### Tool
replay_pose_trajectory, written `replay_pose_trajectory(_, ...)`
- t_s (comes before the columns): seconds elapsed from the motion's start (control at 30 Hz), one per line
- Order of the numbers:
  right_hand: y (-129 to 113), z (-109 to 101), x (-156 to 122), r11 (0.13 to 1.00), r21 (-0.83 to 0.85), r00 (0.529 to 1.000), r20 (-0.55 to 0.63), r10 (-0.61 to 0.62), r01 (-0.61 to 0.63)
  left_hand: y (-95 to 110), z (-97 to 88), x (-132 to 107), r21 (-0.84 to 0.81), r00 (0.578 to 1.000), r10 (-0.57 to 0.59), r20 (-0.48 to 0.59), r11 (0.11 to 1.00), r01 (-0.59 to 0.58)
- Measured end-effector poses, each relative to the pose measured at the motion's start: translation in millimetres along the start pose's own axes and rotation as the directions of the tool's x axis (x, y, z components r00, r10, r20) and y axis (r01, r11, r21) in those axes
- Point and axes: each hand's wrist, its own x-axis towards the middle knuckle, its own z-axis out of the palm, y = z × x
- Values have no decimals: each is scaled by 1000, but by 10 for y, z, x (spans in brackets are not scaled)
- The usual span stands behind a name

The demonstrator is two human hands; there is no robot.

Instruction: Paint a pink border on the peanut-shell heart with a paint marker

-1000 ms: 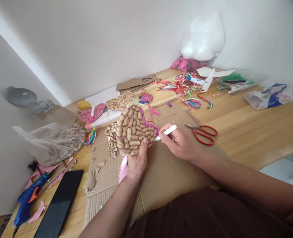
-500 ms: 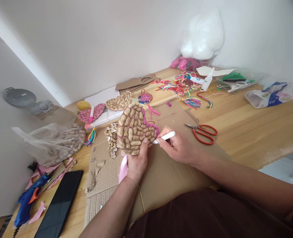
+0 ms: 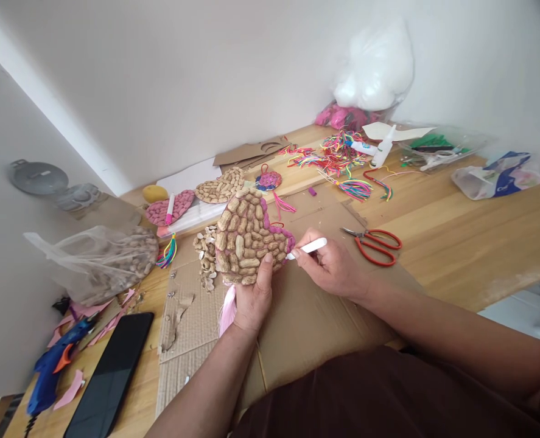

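Observation:
My left hand (image 3: 251,298) grips the lower edge of a heart-shaped piece covered in peanut shells (image 3: 246,237), held tilted up over a sheet of cardboard (image 3: 315,316). Part of its rim is painted pink, and a pink tassel (image 3: 226,310) hangs below my hand. My right hand (image 3: 333,267) pinches a white marker (image 3: 308,247), whose tip touches the heart's right edge.
Red scissors (image 3: 374,243) lie right of my hand. A bag of peanuts (image 3: 109,258), loose shells (image 3: 204,255), a black phone (image 3: 109,374) and a blue glue gun (image 3: 53,368) sit left. Further back lie other peanut hearts (image 3: 219,187), coloured threads (image 3: 338,155) and a glue bottle (image 3: 383,149).
The marker tip has shifted slightly along the heart's right edge, dipping lower and coming back up. My left hand and the heart have hardly moved.

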Motion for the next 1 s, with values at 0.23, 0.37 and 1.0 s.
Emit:
replay_pose_trajectory(0.23, -29, -6, -6, 999, 32, 999, 38, -3, 2, -8, 2, -13, -12, 1000, -19, 15, 1000, 19)
replay_pose_trajectory(0.37, -2, -11, -3, 1000, -11, 1000, -2, 6, -6, 19, -14, 3, 16, 999, -45, 9, 999, 45)
replay_pose_trajectory(1.0, -6, 6, -25, 993, -70, 995, 24, -94, 96, -9, -9, 34, -67, 996, -89, -2, 994, 89)
